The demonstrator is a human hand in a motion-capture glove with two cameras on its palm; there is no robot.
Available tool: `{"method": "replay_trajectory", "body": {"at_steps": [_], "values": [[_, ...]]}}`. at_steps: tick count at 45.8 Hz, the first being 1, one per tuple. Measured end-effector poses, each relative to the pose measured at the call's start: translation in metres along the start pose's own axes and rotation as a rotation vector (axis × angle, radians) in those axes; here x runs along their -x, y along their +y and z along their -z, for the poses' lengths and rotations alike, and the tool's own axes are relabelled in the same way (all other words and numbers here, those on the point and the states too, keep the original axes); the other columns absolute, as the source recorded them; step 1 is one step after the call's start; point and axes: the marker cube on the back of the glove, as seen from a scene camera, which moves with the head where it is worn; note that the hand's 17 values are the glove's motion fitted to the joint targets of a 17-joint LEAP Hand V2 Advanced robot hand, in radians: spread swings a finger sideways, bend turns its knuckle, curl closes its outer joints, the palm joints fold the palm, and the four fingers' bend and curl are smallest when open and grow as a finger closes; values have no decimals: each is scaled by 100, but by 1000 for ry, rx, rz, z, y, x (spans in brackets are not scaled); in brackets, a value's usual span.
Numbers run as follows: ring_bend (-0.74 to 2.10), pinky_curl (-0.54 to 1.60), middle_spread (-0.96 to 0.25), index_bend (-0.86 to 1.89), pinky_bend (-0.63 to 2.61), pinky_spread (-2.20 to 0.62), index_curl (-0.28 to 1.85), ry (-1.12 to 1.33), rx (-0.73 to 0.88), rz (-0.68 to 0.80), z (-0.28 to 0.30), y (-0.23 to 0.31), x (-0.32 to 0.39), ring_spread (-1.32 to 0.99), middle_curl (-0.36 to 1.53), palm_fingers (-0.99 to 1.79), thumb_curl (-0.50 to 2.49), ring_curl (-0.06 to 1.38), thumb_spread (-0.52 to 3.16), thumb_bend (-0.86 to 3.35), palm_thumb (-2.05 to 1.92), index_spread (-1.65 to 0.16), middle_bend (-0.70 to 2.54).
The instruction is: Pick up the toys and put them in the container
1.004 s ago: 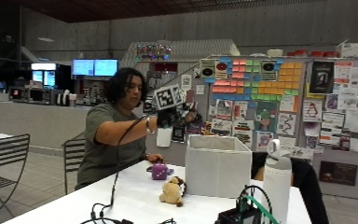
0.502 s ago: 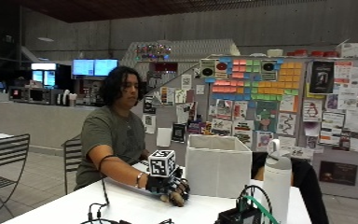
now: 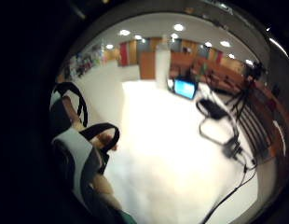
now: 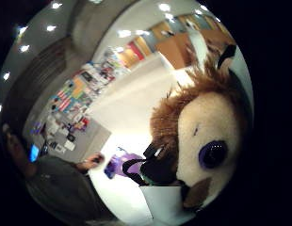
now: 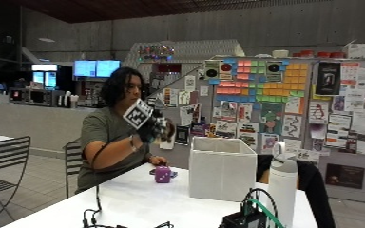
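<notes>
— One toy is off the table: the black-gloved right hand (image 5: 154, 128) is raised at about chest height, to the left of the white square fabric container (image 5: 222, 168) and higher than its rim.

— Can you see the toy in the hand?

— From the outside view, hardly; the hand covers it. In the thumb-side palm view a cream-faced plush animal with a shaggy brown mane and a dark glossy eye (image 4: 202, 136) fills much of the picture, pressed right up against the palm. The fingers look curled around it, though I can't make out each fingertip.

— And the other toy?

— A small purple cube-shaped toy (image 5: 163, 174) sits on the white table (image 5: 151, 202), just left of the container and apart from its wall. The person's bare left hand (image 5: 158, 161) rests just beside it.

— Room to move?

— The container's top is open, its near rim level and unobstructed, with open air between the hand and it. On the far side of the container stands a tall white bottle (image 5: 281, 183), and a dark device with green and black cables (image 5: 249, 216) sits at the table's near edge. The little-finger-side view shows bare white tabletop (image 3: 172, 154) with cables (image 3: 228, 140) toward one edge.
</notes>
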Motion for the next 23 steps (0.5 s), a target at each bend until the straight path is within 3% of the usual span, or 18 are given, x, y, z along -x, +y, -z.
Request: {"method": "replay_trajectory", "body": {"at_steps": [3, 7, 12, 15, 23], "values": [[124, 46, -29, 35, 106, -40, 62, -51, -34, 134, 22, -44, 27, -38, 76, 121, 58, 58, 105, 6, 34, -35, 110], [127, 47, -29, 38, 107, -40, 65, -175, -42, 166, 38, -108, 84, -38, 77, 120, 59, 59, 107, 3, 31, -35, 112], [130, 47, -29, 39, 108, -40, 70, 14, -38, 206, 20, -171, 129, -37, 79, 119, 60, 60, 109, 1, 29, -35, 115], [131, 48, -30, 40, 109, -41, 72, -34, 7, 241, 7, -204, 153, -37, 79, 118, 60, 60, 110, 0, 28, -35, 116], [133, 49, -30, 39, 111, -40, 77, -109, 110, 51, -33, -276, 152, -36, 80, 116, 61, 60, 113, -1, 28, -35, 117]]}}
